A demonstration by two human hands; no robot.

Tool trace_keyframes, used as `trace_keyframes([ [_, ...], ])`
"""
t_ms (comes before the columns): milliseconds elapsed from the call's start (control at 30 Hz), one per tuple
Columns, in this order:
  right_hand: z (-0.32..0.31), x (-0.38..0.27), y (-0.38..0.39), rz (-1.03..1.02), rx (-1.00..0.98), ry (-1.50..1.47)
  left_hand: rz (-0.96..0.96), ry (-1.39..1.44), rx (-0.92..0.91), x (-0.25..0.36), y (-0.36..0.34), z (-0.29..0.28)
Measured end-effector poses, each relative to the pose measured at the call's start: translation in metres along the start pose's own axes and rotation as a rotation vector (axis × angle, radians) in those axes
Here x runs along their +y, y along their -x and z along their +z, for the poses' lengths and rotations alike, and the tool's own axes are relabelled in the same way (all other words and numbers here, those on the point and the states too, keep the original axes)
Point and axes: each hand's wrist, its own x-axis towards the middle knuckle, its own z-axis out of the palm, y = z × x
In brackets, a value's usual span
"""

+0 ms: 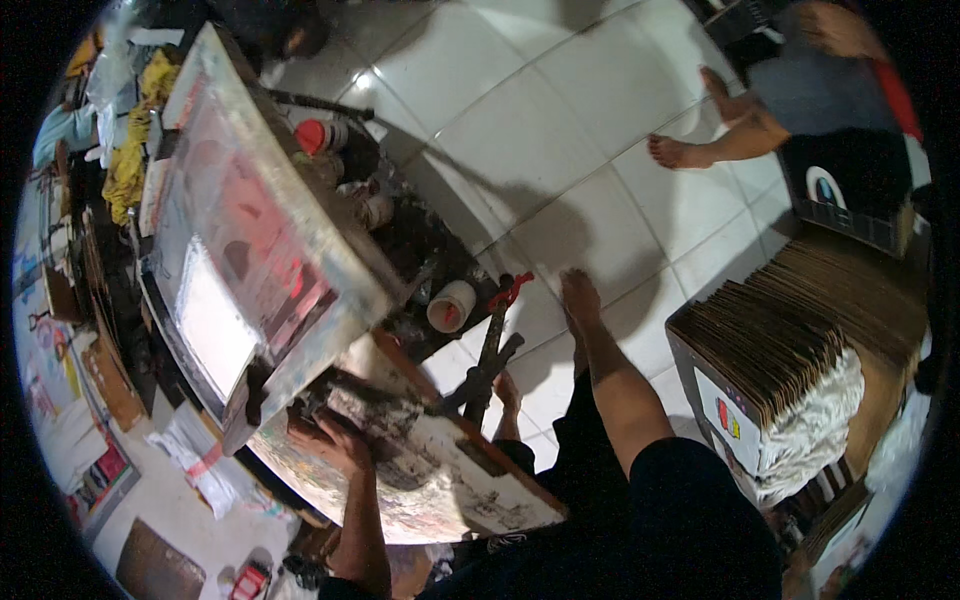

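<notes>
My left hand [335, 443] is at the near end of a screen-printing frame [355, 270], by dark clamp-like pieces [318, 395]. Its fingers look stretched and somewhat apart over the stained board [430, 475]; their contact with the frame is hard to see. The frame has a pale, worn rim and a translucent mesh stained pink and red, with a bright white patch [213, 320]. It sits tilted above the board. My right arm reaches down over the tiles, away from the frame. My right hand [580, 295] is dim, and its fingers cannot be made out.
A dark shelf beside the frame carries a white cup [451, 306] and a red-lidded jar [320, 137]. Dark bars [485, 370] with a red tie stick out beyond the board. Stacked brown cardboard [780, 340] stands at right. Another person's foot [685, 152] rests on the tiled floor.
</notes>
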Motion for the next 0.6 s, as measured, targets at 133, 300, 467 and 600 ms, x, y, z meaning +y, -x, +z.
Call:
trace_keyframes([
  [133, 0.046, -0.069, -0.077, 0.339, -0.886, -0.576, -0.139, 0.238, -0.087, -0.020, 0.029, -0.020],
  [300, 0.093, -0.148, -0.074, -0.590, -1.154, 0.057, -0.462, 0.292, -0.120, -0.011, 0.036, -0.062],
  [467, 0.144, -0.176, -0.049, -0.877, -1.146, -0.162, -0.378, 0.275, -0.146, -0.001, 0.030, -0.075],
  [600, 0.136, -0.183, -0.055, -0.627, -1.233, -0.310, -0.370, 0.307, -0.136, 0.004, 0.037, -0.070],
])
